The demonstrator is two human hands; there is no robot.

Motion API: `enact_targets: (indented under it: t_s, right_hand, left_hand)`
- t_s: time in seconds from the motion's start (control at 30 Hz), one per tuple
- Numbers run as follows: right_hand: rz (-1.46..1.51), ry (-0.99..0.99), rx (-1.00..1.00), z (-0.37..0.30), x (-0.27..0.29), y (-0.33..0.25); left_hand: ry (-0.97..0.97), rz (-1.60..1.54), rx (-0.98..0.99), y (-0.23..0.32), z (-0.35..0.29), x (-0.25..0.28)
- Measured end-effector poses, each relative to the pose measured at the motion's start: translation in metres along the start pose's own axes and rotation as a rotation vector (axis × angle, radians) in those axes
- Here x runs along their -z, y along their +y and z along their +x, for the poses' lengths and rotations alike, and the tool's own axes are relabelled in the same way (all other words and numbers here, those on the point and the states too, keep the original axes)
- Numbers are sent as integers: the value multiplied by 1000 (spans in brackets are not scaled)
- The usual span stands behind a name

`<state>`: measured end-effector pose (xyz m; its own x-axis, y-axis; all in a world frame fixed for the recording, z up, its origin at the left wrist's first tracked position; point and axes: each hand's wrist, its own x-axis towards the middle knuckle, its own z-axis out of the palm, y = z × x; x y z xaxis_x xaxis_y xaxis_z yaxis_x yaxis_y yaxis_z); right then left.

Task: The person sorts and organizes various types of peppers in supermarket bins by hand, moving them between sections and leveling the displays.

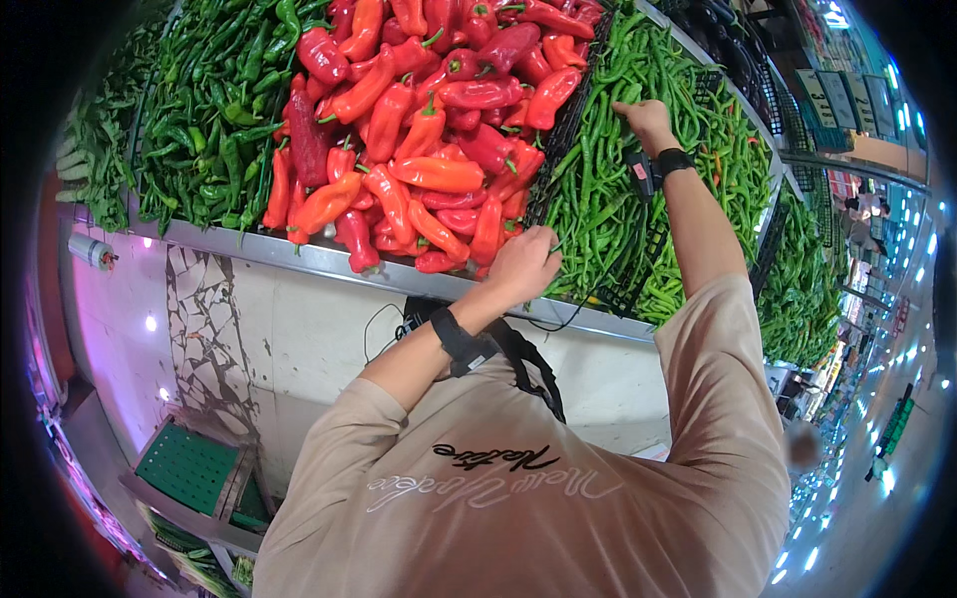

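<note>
Chilies [596, 194] under the right grip [650, 125]; sweet peppers [429, 171] left of it. Left grip [526, 265] is nearer the body, by the tabletop [319, 264] front edge, between both piles. Another pepper pile [214, 110] sits farther left.

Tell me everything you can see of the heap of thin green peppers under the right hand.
The heap of thin green peppers is a dense tangle of long, slender, slightly curved pods, bright green and smooth-looking, lying in many directions. It lies right of the red peppers, with a black mesh divider between them. The right hand is over its far part, the left hand at its near left corner; whether either grips a pod is unclear.
</note>
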<state>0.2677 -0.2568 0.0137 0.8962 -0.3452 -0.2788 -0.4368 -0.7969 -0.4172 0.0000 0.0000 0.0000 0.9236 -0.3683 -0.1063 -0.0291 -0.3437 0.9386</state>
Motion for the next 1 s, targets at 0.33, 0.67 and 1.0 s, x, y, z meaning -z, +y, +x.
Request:
enact_targets:
  t_s: [0.33,0.67,1.0]
  right_hand:
    - [814,-266,-129,-105,89,-8]
    - [1152,-497,-91,-216,142,55]
    - [904,-498,73,-307,153,154]
  left_hand:
    - [27,-99,8,5,-5,-2]
    - [24,-64,-18,26,-32,-43]
    - [73,-41,30,40,-56,-84]
